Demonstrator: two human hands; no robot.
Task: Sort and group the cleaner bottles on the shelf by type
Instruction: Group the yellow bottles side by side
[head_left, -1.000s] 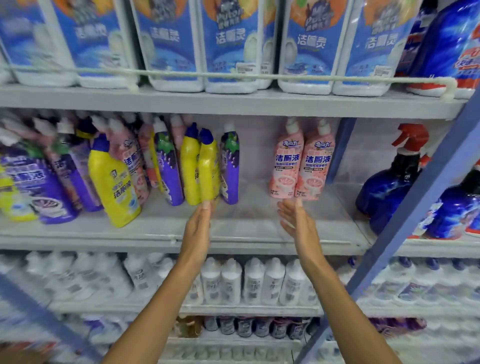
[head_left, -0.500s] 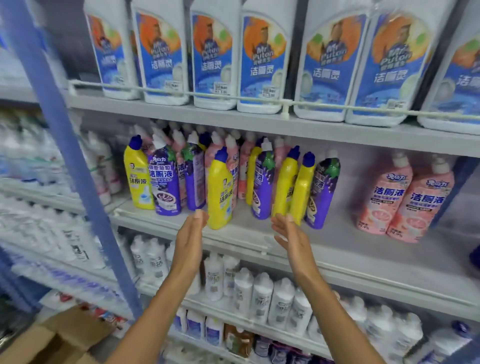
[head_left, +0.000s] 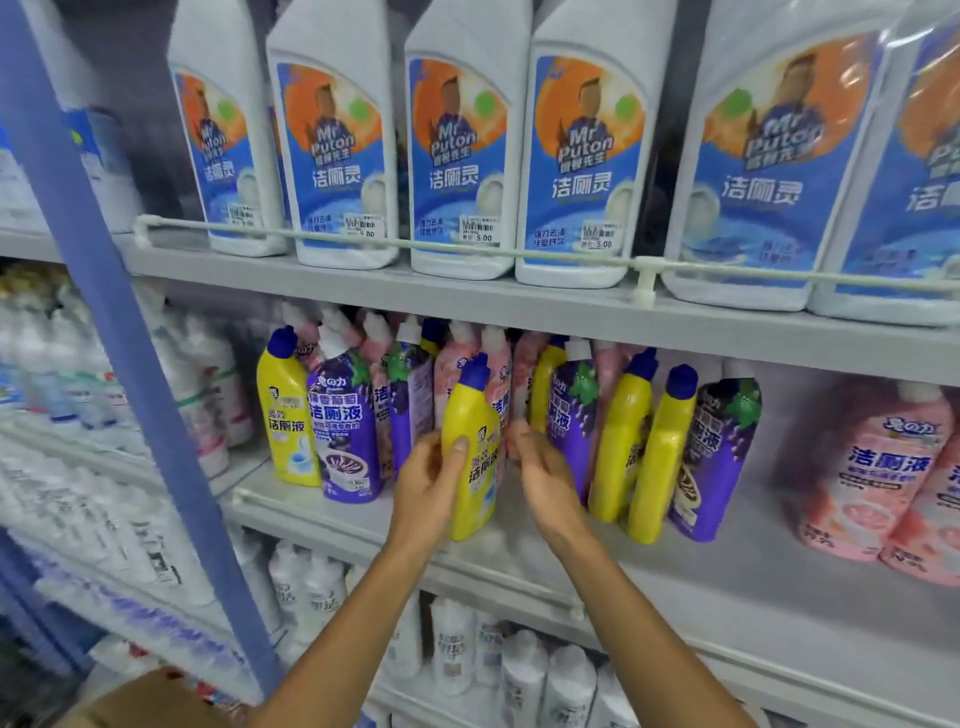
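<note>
On the middle shelf (head_left: 727, 587) yellow, purple and pink cleaner bottles stand mixed together. My left hand (head_left: 426, 488) grips a yellow bottle with a blue cap (head_left: 472, 410) at the front of the group, thumb on its label. My right hand (head_left: 545, 478) is just right of that bottle, its fingers loosely bent by the bottle's right edge and the pink bottles behind. A yellow bottle (head_left: 288, 410) and a purple one (head_left: 345, 431) stand to the left. To the right are a purple bottle (head_left: 571, 421), two yellow ones (head_left: 639, 447) and another purple one (head_left: 714, 457).
Two pink bottles (head_left: 878, 483) stand apart at the shelf's right. Large white bottles with blue labels (head_left: 460, 156) fill the top shelf behind a rail. A blue upright post (head_left: 130, 364) crosses the left. Small white bottles (head_left: 519, 670) line the lower shelf. A cardboard box (head_left: 145, 701) sits bottom left.
The view swung left and moved closer to the mixed bottles. Both hands moved in from the shelf edge, and my left hand took hold of the front yellow bottle.
</note>
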